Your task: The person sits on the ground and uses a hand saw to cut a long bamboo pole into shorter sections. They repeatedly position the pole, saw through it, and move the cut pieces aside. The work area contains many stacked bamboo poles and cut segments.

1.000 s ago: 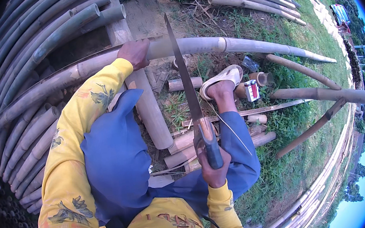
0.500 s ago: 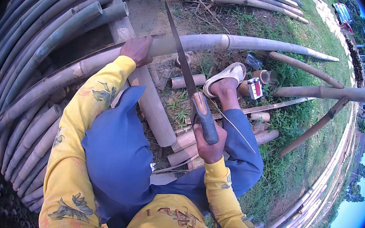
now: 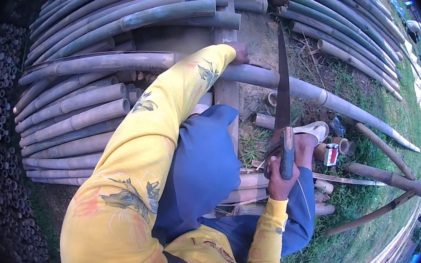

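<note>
My right hand [image 3: 280, 181] is wrapped round the handle of a handsaw [image 3: 282, 90], whose long dark blade points away from me. The blade crosses a long bamboo pole [image 3: 341, 103] right of my left hand; whether its teeth have cut in cannot be made out. Closed over the top of the pole is my left hand [image 3: 239, 52], with its fingers partly hidden behind the wrist and sleeve. Beneath the pole, near my left hand, lies a thick beam [image 3: 227, 96]. My bent blue-trousered knee [image 3: 210, 157] is close under my left arm.
Stacked bamboo poles [image 3: 72, 112] fill the left, with more poles [image 3: 351, 50] at the far right. Short cut pieces [image 3: 264, 120] lie near my sandalled foot [image 3: 314, 131]. A red-and-white packet [image 3: 331, 154] stands beside it. Propped poles [image 3: 395, 180] cross at the right.
The whole view has swung left, so the pole and both hands sit farther right in the picture. The saw has slid slightly forward across the pole. Both hands keep their hold.
</note>
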### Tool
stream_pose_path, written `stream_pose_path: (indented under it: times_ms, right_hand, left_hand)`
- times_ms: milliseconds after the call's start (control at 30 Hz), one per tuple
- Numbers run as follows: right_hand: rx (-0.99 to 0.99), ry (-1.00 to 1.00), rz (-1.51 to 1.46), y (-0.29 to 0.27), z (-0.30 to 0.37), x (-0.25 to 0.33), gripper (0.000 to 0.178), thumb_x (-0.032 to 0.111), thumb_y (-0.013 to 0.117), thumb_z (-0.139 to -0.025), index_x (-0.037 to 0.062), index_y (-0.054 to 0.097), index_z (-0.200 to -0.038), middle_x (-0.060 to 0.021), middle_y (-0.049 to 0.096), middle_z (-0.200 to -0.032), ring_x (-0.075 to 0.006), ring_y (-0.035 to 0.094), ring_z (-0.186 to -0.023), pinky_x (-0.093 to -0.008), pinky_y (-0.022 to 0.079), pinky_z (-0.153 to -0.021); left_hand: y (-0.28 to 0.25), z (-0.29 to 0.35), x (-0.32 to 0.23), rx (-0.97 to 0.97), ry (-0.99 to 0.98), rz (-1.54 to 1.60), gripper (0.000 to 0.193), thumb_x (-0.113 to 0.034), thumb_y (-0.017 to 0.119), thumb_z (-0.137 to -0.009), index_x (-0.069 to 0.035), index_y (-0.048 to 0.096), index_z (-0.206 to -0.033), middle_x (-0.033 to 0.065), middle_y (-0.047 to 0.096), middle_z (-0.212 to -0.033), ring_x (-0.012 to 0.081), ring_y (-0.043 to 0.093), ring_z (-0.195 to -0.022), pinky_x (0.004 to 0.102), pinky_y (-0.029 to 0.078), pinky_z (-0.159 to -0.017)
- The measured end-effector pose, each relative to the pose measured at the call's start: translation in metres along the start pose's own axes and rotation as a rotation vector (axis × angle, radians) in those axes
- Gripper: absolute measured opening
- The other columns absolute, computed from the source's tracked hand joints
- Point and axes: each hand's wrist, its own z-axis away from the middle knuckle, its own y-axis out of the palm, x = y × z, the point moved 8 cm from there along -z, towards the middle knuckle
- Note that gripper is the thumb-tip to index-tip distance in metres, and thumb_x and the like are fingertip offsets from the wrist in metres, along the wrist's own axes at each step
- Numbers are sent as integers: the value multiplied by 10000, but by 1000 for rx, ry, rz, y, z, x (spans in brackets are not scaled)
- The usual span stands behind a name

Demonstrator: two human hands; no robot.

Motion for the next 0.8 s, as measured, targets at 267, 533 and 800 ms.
stream_pose_path:
  times_ms: [267,533,800]
  right_hand:
    - [-2,18,7,4,5,-12,171,36,736,-923,25,600,-821,23,585,-702,-51,496,-613,-238,418,-575]
    - [7,-3,19,-1,-5,3,159,114,759,-898,-8,662,-930,-24,596,-676,-72,527,-624,-295,459,-590]
    - [-28,-120,32,-4,-5,15,206,157,751,-936,3,665,-1042,13,576,-676,-66,514,-603,-281,446,-571]
  left_hand:
    - [-34,10,48,-214,70,-237,183,-169,617,-857,-80,750,-946,207,728,-960,421,697,-928,519,549,-822]
    - [-59,54,9,-513,308,-253,274,-174,646,-850,-21,641,-1077,176,637,-1087,354,616,-1059,455,501,-919]
    - [30,42,-38,-234,51,-320,633,-403,830,-703,-6,584,-1130,200,682,-1074,358,686,-1050,461,528,-955]
